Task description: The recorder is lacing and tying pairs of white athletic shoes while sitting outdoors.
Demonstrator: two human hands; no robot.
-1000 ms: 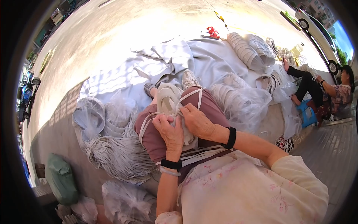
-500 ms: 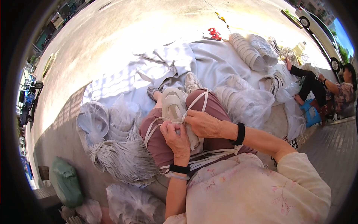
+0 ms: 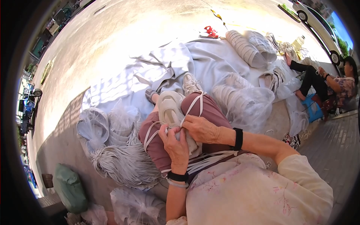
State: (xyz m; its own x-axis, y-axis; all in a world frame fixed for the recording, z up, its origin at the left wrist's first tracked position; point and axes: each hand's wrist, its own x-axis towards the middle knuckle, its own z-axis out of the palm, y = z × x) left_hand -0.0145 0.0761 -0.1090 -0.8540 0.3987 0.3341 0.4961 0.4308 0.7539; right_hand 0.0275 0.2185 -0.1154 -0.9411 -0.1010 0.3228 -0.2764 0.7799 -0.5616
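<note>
A cream shoe upper (image 3: 164, 104) lies across my lap, its opening facing up. My left hand (image 3: 174, 148) is closed at its near end, thumb and fingers pinching the white shoelace (image 3: 148, 141), which loops out over my left thigh. Right beside it, my right hand (image 3: 201, 129) pinches the lace too, and another loop rises over my right knee. The fingertips of both hands almost meet; the eyelets under them are hidden. More loose laces (image 3: 210, 159) lie across my lap near my waist.
A large bundle of white laces (image 3: 123, 163) lies to my left, beside bagged uppers (image 3: 93, 125). Plastic-wrapped stacks of uppers (image 3: 243, 103) stand at right, on a pale sheet (image 3: 213, 56). A green sack (image 3: 69, 189) sits lower left. Another person (image 3: 337, 84) sits at far right.
My fingertips have drawn closer together at the lace. The whole view has shifted slightly; the shoe upper stays on my lap.
</note>
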